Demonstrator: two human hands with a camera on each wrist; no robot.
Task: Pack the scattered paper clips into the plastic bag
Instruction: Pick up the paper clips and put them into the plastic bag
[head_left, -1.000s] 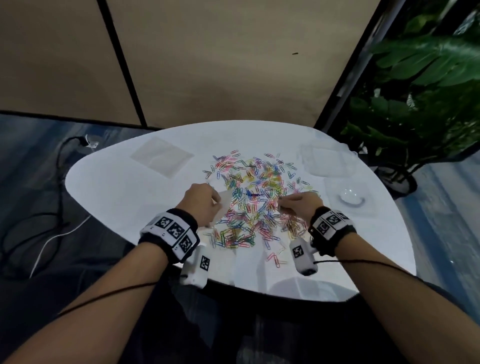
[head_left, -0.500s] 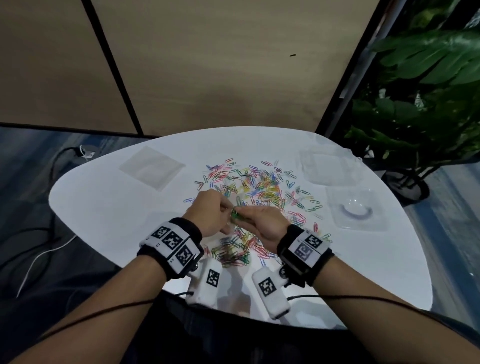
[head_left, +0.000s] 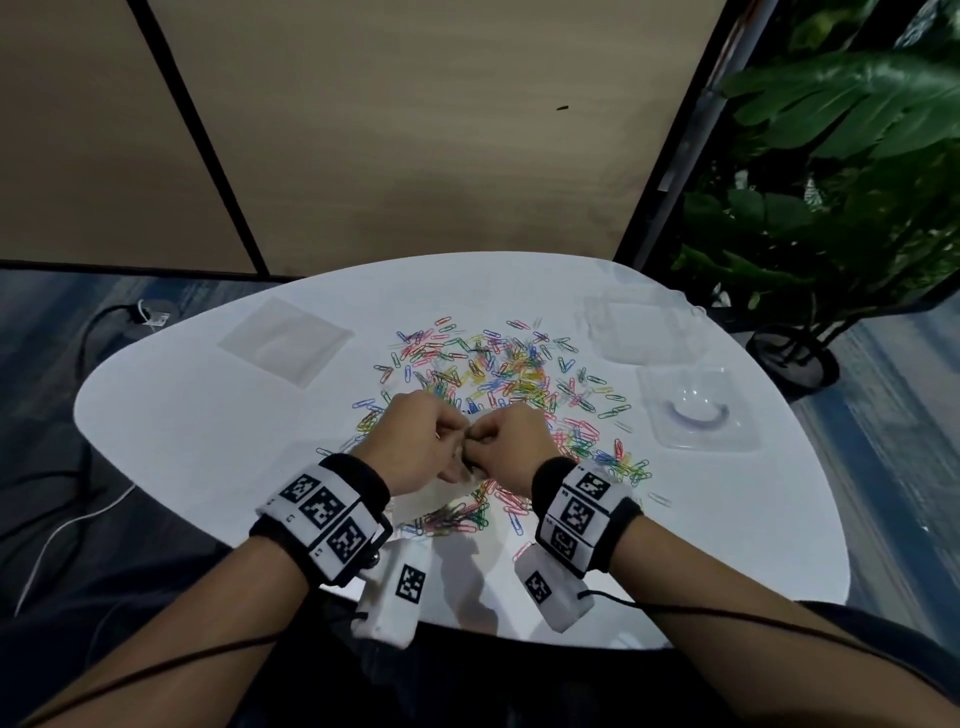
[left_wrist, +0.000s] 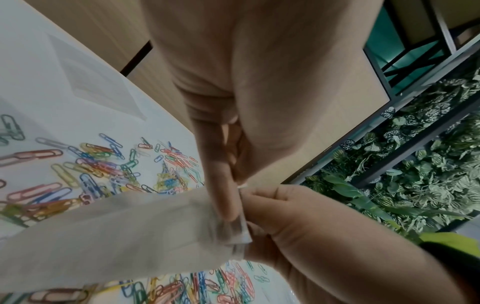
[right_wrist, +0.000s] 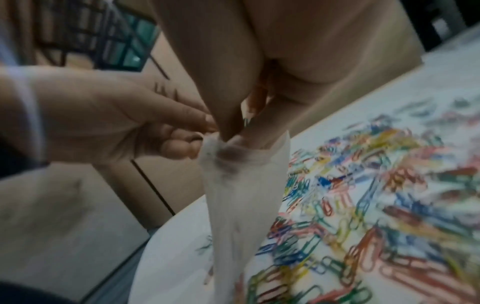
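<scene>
Both hands meet above the near middle of the white table (head_left: 218, 426), knuckles almost touching. The left hand (head_left: 415, 447) pinches one lip of the translucent plastic bag (left_wrist: 116, 232) at its mouth, thumb and fingers curled round the edge. The right hand (head_left: 511, 444) has its grip on the opposite lip, fingertips (right_wrist: 231, 131) tucked at the opening. The bag hangs down from the two grips toward the table, its lower end near the table's near edge; whether any clips lie inside it cannot be told through the frosted film.

The coloured paper clips (head_left: 498, 369) lie scattered across the middle of the table, from beyond the hands to a smaller bunch nearer the person, under the wrists. A flat clear bag (head_left: 285, 340) lies on the far left of the table, well apart from the clips. On the right sit a clear plastic lid (head_left: 644, 327) and, nearer, a clear plastic tray (head_left: 696, 410). A leafy plant (head_left: 831, 171) stands beyond the table's right edge.
</scene>
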